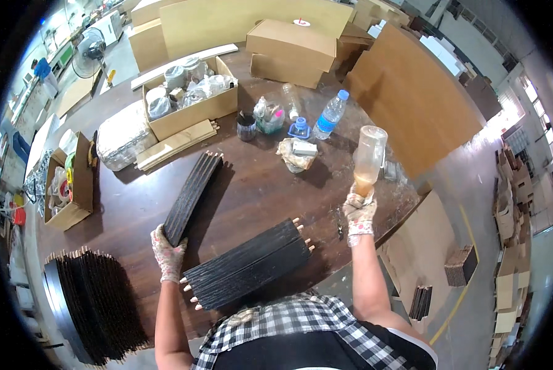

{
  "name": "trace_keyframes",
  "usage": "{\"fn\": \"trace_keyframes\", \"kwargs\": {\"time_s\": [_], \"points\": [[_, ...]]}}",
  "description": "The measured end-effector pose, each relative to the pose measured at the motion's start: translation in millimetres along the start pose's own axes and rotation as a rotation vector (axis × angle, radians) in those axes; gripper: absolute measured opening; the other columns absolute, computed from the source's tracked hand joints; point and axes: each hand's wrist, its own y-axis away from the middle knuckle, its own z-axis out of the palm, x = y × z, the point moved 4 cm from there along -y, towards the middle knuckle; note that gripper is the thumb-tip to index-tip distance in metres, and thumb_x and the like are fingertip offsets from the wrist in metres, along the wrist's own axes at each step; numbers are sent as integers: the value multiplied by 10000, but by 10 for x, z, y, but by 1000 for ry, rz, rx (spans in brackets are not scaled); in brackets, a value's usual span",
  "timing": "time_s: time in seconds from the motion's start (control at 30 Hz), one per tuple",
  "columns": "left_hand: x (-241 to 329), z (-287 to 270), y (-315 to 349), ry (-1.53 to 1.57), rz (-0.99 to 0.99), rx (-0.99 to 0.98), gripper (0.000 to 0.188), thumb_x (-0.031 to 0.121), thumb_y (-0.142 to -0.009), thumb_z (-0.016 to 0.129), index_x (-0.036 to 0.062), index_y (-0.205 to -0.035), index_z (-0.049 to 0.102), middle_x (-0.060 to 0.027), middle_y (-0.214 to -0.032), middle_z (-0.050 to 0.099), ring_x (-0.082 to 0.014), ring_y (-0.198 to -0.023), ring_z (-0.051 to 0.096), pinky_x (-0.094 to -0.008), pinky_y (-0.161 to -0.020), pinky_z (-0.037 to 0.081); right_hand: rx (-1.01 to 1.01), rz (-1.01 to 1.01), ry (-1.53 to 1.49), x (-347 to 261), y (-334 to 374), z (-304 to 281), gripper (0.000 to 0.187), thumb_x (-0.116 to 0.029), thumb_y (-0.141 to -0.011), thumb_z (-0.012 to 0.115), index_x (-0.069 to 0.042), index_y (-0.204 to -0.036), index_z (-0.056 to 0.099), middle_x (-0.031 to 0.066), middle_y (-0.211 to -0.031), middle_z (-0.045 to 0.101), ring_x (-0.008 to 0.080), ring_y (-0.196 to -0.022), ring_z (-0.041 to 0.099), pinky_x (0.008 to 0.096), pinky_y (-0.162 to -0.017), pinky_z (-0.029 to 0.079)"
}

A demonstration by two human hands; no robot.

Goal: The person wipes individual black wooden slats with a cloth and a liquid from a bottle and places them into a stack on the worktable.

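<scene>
My left hand (pixel 168 251), in a patterned glove, grips the near end of a thin stack of black slats (pixel 194 196), tilted over the table; pale pegs stick out of its far end. My right hand (pixel 359 213), gloved alike, is closed round the neck of a clear plastic bottle (pixel 371 149) held upside down, amber liquid gathered toward its neck. Between my hands, near my body, lies a wider row of black slats (pixel 250 262) with pale pegs at both ends. A large pile of black slats (pixel 94 302) stands at the table's left edge.
A carton of jars and bags (pixel 193 105), a cup (pixel 246 126), a water bottle (pixel 331 115) and a wrapped tub (pixel 296 154) stand farther back on the table (pixel 258 191). A small carton (pixel 73 185) sits at left. A brown board (pixel 412 98) leans behind the right side.
</scene>
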Motion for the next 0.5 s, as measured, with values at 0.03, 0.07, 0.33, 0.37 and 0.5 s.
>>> {"fn": "trace_keyframes", "kwargs": {"time_s": [0.03, 0.07, 0.33, 0.37, 0.5], "points": [[0, 6, 7, 9, 4, -2, 742, 159, -613, 860, 34, -1246, 493, -172, -1132, 529, -384, -1082, 537, -446, -954, 447, 70, -75, 3, -128, 14, 8, 447, -486, -960, 492, -74, -1123, 542, 23, -693, 492, 106, -426, 352, 231, -359, 295], [-7, -8, 16, 13, 0, 5, 746, 157, -611, 863, 36, -1247, 493, -171, -1132, 528, -384, -1083, 537, -446, -956, 446, 196, -234, 181, -251, 58, 77, 413, -502, -964, 487, -116, -1102, 537, 2, -692, 469, 106, -427, 344, 218, -363, 287], [9, -118, -70, -11, -52, -39, 744, 142, -592, 866, 43, -1235, 506, -168, -1124, 545, -380, -1081, 545, -443, -946, 458, -415, -1302, 2203, -241, 553, 1799, 279, -122, -844, 705, -58, -1115, 679, 76, -1046, 716, 225, -978, 682, 341, -886, 530], [49, -88, -108, 6, -36, -61, 745, 143, -587, 868, 42, -1232, 511, -168, -1117, 553, -380, -1075, 551, -445, -941, 463, -426, -1254, 2357, -167, 396, 1723, 260, -135, -828, 704, -94, -1085, 710, 89, -1120, 712, 250, -1031, 679, 370, -920, 522], [21, -234, -51, 145, -12, 1, 801, 164, -562, 883, 46, -1267, 521, -159, -1154, 580, -354, -1118, 569, -428, -978, 479, -350, -1087, 2728, 227, 276, 1738, 264, -142, -875, 657, -135, -1137, 695, 88, -1234, 666, 269, -1146, 628, 374, -994, 496]]}}
